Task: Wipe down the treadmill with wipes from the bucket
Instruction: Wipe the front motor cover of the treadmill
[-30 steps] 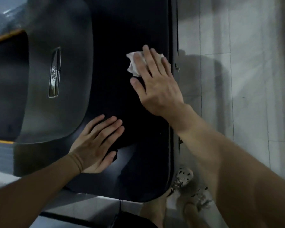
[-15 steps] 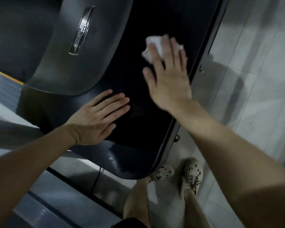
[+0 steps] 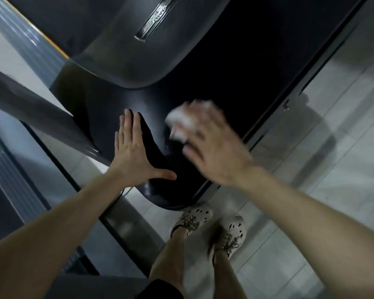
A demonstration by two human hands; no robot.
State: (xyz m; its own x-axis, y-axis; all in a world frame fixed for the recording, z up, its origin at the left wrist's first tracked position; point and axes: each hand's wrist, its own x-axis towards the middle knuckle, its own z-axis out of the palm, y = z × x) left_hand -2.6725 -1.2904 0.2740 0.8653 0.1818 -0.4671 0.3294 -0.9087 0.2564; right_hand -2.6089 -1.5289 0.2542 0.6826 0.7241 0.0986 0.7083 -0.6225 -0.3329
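The treadmill's glossy black cover (image 3: 225, 87) fills the upper middle of the head view, with a grey raised panel (image 3: 125, 50) bearing a metal badge (image 3: 154, 22). My right hand (image 3: 212, 145), blurred by motion, presses a crumpled white wipe (image 3: 181, 121) flat against the black surface near its rounded lower end. My left hand (image 3: 134, 154) lies flat on the same surface just left of it, fingers together and thumb spread, holding nothing. No bucket is in view.
Pale floor tiles (image 3: 333, 147) lie to the right of the treadmill. My two feet in light perforated shoes (image 3: 212, 225) stand just below its rounded end. A grey rail with a yellow stripe (image 3: 32, 42) runs along the upper left.
My right hand has dragged the wipe down the black cover toward its rounded end, closer to my left hand. The view has swung, and my left hand now points up the cover.
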